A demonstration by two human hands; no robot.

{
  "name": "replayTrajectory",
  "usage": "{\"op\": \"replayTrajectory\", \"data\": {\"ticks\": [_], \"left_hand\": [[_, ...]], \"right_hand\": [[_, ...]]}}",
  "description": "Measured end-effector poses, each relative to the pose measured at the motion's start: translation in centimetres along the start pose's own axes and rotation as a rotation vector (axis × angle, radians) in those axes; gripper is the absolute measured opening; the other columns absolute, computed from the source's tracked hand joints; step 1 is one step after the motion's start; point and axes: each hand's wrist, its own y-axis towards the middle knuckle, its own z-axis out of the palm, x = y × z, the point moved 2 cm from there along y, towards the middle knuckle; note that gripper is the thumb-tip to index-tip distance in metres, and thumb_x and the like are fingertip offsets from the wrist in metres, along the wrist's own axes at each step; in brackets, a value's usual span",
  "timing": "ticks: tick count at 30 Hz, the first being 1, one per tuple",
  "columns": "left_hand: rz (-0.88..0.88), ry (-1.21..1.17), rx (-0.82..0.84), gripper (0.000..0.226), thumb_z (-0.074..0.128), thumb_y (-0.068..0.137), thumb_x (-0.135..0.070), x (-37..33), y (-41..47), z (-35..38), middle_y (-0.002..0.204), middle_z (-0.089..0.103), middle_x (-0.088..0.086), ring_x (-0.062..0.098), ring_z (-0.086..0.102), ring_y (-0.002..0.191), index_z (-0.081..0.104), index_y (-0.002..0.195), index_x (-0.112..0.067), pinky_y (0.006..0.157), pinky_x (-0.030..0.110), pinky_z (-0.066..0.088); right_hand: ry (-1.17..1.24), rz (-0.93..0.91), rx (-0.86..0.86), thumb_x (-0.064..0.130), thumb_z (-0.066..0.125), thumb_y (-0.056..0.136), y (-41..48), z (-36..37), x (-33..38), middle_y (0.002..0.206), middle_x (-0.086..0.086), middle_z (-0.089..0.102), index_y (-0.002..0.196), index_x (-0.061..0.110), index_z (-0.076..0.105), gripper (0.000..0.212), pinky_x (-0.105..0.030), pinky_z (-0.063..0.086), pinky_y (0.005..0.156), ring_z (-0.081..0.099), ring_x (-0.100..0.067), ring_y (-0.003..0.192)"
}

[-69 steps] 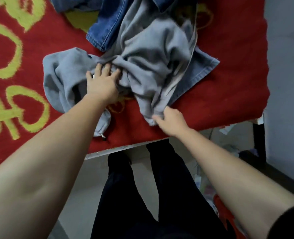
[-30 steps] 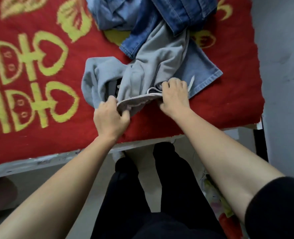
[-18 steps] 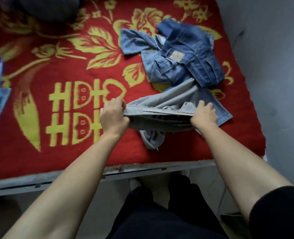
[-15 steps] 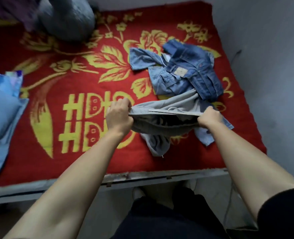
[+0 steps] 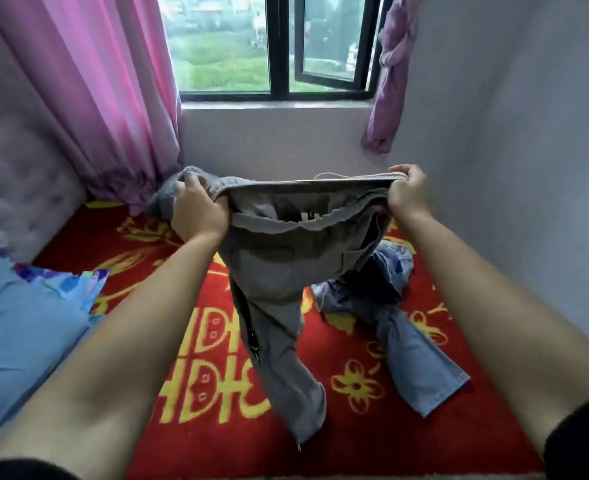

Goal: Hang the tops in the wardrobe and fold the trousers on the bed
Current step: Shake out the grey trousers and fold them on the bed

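Grey trousers (image 5: pixel 275 271) hang in the air above the bed, held by the waistband. My left hand (image 5: pixel 196 211) grips the left end of the waistband and my right hand (image 5: pixel 405 194) grips the right end, stretching it wide open. The legs dangle down to the red bedspread (image 5: pixel 355 434). Behind the trousers lies a heap of blue denim clothes (image 5: pixel 400 327), one pale blue leg stretching toward the right. The wardrobe is out of view.
A blue pillow (image 5: pixel 19 327) lies at the left. Pink curtains (image 5: pixel 92 88) hang at the back left beside a window (image 5: pixel 269 46). A grey wall (image 5: pixel 528 168) runs close along the bed's right side. A padded headboard (image 5: pixel 16 181) stands at the left.
Both hands took the grey trousers by the waistband and lifted them up off the bed. My view rose from the bed edge to the window.
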Motion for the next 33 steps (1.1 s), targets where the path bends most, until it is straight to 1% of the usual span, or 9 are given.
{"op": "replayTrajectory", "data": {"ticks": [5,12,15,18,20,23,27,30,33], "left_hand": [[-0.195,-0.017,0.089,0.037,0.055,0.093,-0.036,-1.9,4.7,-4.1,0.125,0.061,0.021,0.041,0.055,0.118,0.056,0.119,-0.009,0.092,0.043,0.043],[-0.056,-0.291,-0.149,0.026,0.048,0.092,-0.016,-6.5,6.8,-8.7,0.106,0.061,0.018,0.026,0.054,0.089,0.055,0.112,-0.001,0.065,0.026,0.031],[-0.085,-0.564,-0.189,0.021,0.054,0.083,-0.007,-7.8,7.3,-9.9,0.102,0.058,0.007,0.017,0.055,0.088,0.051,0.101,-0.016,0.069,0.023,0.046],[-0.131,-0.555,-0.255,0.026,0.060,0.081,-0.007,-8.2,7.6,-11.0,0.103,0.056,0.004,0.015,0.054,0.087,0.048,0.100,-0.021,0.078,0.023,0.049],[-0.150,-0.507,-0.298,0.028,0.063,0.080,-0.009,-8.1,7.5,-11.6,0.091,0.053,-0.003,0.015,0.051,0.082,0.049,0.101,-0.021,0.070,0.017,0.044],[-0.084,-0.216,-0.272,0.028,0.064,0.082,-0.015,-7.8,7.0,-13.0,0.097,0.061,0.004,0.025,0.058,0.090,0.056,0.108,-0.011,0.073,0.025,0.042],[-0.061,0.221,-0.119,0.021,0.057,0.082,-0.007,-6.8,6.7,-15.0,0.100,0.067,0.018,0.035,0.063,0.093,0.065,0.100,-0.004,0.071,0.031,0.043],[-0.274,0.017,0.000,0.025,0.048,0.084,-0.005,-5.0,7.0,-15.6,0.101,0.068,0.017,0.038,0.069,0.085,0.067,0.100,-0.003,0.062,0.043,0.061],[-0.420,-0.370,0.070,0.025,0.038,0.093,-0.003,-2.9,8.0,-16.1,0.114,0.061,0.019,0.045,0.067,0.086,0.060,0.105,-0.003,0.036,0.049,0.052]], "right_hand": [[0.127,-0.217,-0.013,0.015,0.036,0.065,0.2,-1.2,8.3,0.093,0.011,0.063,0.101,0.029,0.061,0.046,-0.021,0.042,0.076,0.058,-0.012,0.091],[0.313,-0.317,0.001,0.009,0.042,0.080,2.4,-2.7,14.2,0.085,0.022,0.058,0.099,0.029,0.062,0.034,0.002,0.036,0.060,0.050,0.010,0.078],[0.417,-0.264,0.036,0.014,0.042,0.082,3.6,-2.6,14.3,0.091,0.017,0.061,0.101,0.027,0.061,0.030,-0.004,0.042,0.066,0.055,0.004,0.083],[0.487,-0.191,0.073,0.022,0.045,0.085,4.6,-2.4,15.3,0.101,0.006,0.066,0.101,0.025,0.060,0.022,-0.031,0.054,0.089,0.063,-0.014,0.097],[0.479,-0.217,0.049,0.027,0.046,0.083,4.8,-2.4,15.9,0.097,0.011,0.065,0.101,0.024,0.062,0.023,-0.027,0.052,0.086,0.061,-0.009,0.091],[0.438,-0.263,0.076,0.035,0.046,0.077,4.8,-1.7,15.6,0.095,0.011,0.064,0.096,0.027,0.060,0.025,-0.026,0.050,0.080,0.060,-0.010,0.089],[0.132,-0.336,0.188,0.030,0.048,0.085,4.1,-0.2,14.3,0.106,0.008,0.059,0.121,0.021,0.052,0.038,-0.027,0.042,0.082,0.055,-0.016,0.099],[-0.080,-0.409,0.216,0.019,0.044,0.088,2.7,1.2,14.4,0.112,-0.005,0.062,0.124,0.016,0.057,0.038,-0.028,0.040,0.082,0.055,-0.024,0.101],[-0.283,-0.399,0.221,0.017,0.038,0.087,0.1,2.9,15.9,0.114,-0.019,0.064,0.099,0.011,0.061,0.027,-0.033,0.039,0.079,0.055,-0.036,0.100]]}}
